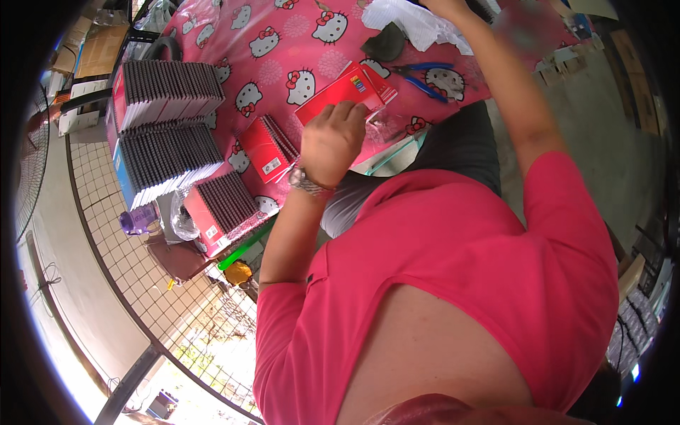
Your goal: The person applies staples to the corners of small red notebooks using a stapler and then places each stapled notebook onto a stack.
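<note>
My left hand, with a metal watch on its wrist, is curled over the near edge of a red notebook cover. Its fingertips are partly hidden beneath the knuckles. One or more red items lie under that notebook at its right end. To the left of the hand, a small stack of red spiral notebooks lies on the table. My right hand reaches to the far side, beside crumpled white paper. The picture's upper edge cuts it off, so its fingers are hidden.
Blue-handled pliers and a dark grey scrap lie beyond the notebook. Rows of spiral notebooks stand along the left of the pink patterned tablecloth. A purple bottle and a brown pouch are by the wire mesh.
</note>
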{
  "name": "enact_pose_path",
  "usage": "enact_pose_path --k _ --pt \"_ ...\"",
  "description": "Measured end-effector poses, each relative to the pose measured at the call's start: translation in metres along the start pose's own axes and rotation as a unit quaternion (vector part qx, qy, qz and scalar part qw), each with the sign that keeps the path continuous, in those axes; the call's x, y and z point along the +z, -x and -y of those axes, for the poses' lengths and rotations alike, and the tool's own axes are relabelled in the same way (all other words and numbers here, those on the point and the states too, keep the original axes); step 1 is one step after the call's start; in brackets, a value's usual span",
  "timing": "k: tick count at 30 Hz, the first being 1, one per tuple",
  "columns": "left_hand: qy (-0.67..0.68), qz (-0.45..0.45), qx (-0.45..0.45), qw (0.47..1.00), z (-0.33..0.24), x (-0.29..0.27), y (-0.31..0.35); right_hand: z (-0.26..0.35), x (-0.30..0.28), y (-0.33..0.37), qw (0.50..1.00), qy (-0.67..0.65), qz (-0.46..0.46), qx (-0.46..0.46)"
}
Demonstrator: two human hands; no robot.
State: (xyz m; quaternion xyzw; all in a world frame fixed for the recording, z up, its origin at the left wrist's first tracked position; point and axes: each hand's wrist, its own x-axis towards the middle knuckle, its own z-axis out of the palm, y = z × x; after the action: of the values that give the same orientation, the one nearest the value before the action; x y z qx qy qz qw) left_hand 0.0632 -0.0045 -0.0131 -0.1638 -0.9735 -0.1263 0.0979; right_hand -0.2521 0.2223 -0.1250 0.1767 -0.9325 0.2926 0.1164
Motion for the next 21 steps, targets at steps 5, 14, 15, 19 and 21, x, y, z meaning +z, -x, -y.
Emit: enact_pose_path --k 5,14,15,19,21 --pt "-0.005 -0.073 0.005 0.997 0.004 -0.033 -0.013 0.004 -0.032 -0.008 0.994 -0.066 -0.085 0.032" --pt "-0.095 -0.231 -0.114 0.962 0.001 0.015 -0.035 0.001 -0.042 -0.025 0.999 -0.001 0.039 -0.033" --pt "-0.107 -0.240 -0.111 0.958 0.002 0.018 -0.036 0.000 -0.047 -0.027 0.996 0.040 0.081 -0.018" --pt "-0.118 -0.266 -0.102 0.951 0.001 0.026 -0.037 0.011 -0.070 -0.032 0.970 -0.184 0.101 0.119" --pt "-0.119 -0.264 -0.093 0.953 0.001 0.027 -0.036 0.014 -0.071 -0.031 0.992 -0.030 0.109 0.059"
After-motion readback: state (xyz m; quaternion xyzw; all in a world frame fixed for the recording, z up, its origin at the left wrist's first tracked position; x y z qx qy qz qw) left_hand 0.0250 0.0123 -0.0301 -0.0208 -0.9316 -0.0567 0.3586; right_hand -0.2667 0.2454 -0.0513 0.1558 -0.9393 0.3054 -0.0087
